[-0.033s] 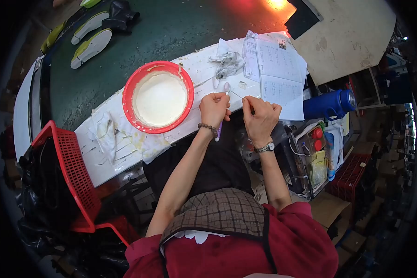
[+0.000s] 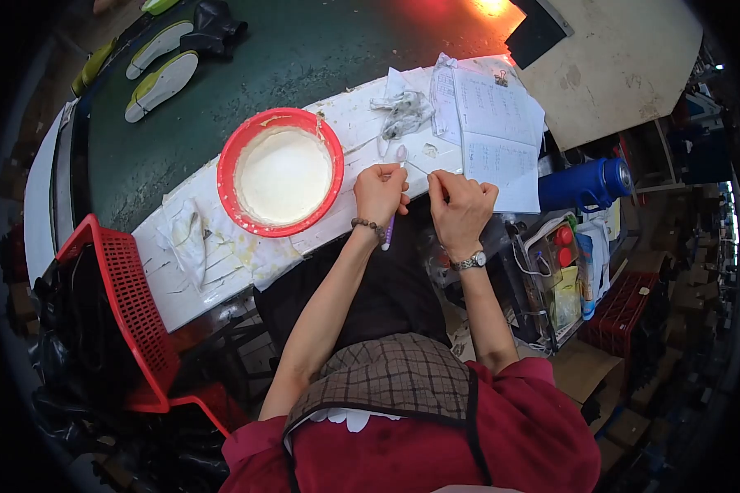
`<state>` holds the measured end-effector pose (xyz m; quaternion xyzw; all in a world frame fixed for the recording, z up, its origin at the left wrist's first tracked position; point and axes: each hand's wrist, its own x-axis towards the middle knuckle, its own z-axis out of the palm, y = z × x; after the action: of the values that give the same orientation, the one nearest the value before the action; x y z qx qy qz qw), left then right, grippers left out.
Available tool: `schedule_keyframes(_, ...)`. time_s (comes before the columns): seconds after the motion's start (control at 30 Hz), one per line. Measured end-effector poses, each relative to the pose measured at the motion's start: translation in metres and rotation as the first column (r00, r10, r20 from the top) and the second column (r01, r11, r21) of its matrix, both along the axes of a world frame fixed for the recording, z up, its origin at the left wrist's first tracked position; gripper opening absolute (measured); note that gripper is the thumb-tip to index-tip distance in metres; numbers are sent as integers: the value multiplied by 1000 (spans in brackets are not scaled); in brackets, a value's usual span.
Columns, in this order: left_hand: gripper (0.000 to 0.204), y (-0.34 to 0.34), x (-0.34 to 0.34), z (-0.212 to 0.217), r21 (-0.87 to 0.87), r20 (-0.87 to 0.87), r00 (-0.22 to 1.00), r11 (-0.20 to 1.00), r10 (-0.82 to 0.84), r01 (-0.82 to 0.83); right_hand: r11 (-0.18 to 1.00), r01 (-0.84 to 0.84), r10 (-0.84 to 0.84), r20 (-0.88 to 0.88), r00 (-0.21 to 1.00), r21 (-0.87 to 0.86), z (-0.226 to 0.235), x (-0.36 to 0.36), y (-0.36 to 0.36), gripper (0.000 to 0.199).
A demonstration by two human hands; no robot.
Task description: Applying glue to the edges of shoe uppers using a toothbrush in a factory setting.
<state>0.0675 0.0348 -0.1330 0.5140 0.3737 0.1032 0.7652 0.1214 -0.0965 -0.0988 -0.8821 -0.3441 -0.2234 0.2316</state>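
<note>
My left hand is closed round a purple toothbrush. Its pale head points away from me, and its handle end sticks out below my fist near the bead bracelet. Close by on the right, my right hand is closed in a pinch, thumb against forefinger. A thin strand or stick runs from these fingertips toward the brush head; what it is cannot be made out. Left of my hands, a red bowl of smooth cream-white paste stands on the white bench top.
A crumpled, stained cloth and an open notebook lie beyond my hands. A blue flask is at the right. Shoe soles rest on the green surface. A red basket stands left.
</note>
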Motion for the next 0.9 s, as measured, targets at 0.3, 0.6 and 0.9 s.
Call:
schedule_keyframes(0.3,31,-1,0,-8,-47,6,1000,999,-9,9,998,32,-34,38,999,53,2,-3,-1,12)
schedule_keyframes(0.6,29,-10,4,-7,-58,8,1000,998,-2,3,1000,14,-12,73,997,-20,-7,-3,5,14)
schedule_keyframes(0.9,23,-29,-10,13,-143,128,972,966,-198,215,979,204,-202,69,977,-27,-23,28,-4,16)
